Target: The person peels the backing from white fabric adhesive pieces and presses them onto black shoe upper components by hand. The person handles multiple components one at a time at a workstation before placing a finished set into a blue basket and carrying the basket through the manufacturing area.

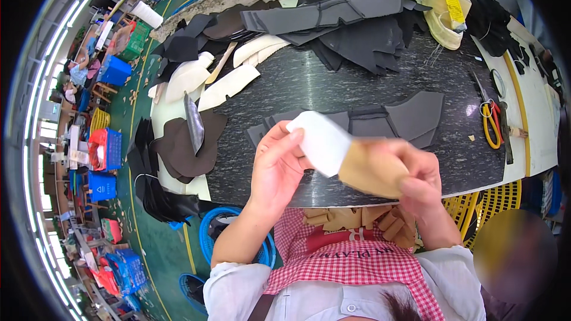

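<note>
My left hand pinches the edge of a white, rounded flat patch between thumb and fingers. From its right edge stretches a piece of brown paper, held at the far end by my right hand, which is closed and blurred by motion. Patch and paper meet along a slanted line; I cannot tell how much they still stick together. Below both hands, a dark grey cut panel lies flat on the black speckled tabletop. Several curled brown paper scraps rest against my checked apron.
Stacked dark grey panels line the far side, with cream pieces and dark brown pieces to the left. Scissors lie at right below a cream container. Blue baskets and yellow baskets stand below the near edge.
</note>
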A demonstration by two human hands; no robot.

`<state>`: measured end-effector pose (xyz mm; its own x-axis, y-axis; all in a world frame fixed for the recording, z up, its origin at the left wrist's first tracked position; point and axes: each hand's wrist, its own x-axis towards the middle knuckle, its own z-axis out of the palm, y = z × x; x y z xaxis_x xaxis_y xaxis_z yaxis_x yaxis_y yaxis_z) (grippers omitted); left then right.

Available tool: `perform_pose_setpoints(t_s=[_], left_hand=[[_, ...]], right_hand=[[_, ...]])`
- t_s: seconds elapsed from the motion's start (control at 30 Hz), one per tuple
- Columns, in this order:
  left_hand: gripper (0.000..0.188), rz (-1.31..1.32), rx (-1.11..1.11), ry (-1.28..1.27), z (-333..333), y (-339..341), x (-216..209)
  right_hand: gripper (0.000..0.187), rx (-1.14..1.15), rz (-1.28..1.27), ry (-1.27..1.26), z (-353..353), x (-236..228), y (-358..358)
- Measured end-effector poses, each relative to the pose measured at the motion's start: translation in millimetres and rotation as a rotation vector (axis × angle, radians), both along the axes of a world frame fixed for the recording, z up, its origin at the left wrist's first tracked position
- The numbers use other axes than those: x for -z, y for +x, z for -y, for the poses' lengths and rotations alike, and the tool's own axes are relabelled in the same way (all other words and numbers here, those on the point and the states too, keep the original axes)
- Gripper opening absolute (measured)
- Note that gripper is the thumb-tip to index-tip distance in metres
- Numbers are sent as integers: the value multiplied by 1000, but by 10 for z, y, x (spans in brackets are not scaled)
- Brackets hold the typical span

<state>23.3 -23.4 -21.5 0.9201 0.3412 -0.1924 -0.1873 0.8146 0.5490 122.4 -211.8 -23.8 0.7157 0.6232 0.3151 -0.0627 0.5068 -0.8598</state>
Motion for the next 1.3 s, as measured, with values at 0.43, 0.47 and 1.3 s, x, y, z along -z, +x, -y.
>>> perform_pose_setpoints(t_s=[0.43, 0.47, 1.3], left_hand=[[45, 360, 255, 1451, 690, -217, -237], [48, 445, 300, 1475, 606, -246, -313], [32, -99, 128, 2188, 68, 480, 240]], right_hand=[[80, -574, 203, -482, 500, -45, -95], [78, -552, 164, -522, 579, -5, -83], [42, 144, 1003, -1011, 205, 207, 805]])
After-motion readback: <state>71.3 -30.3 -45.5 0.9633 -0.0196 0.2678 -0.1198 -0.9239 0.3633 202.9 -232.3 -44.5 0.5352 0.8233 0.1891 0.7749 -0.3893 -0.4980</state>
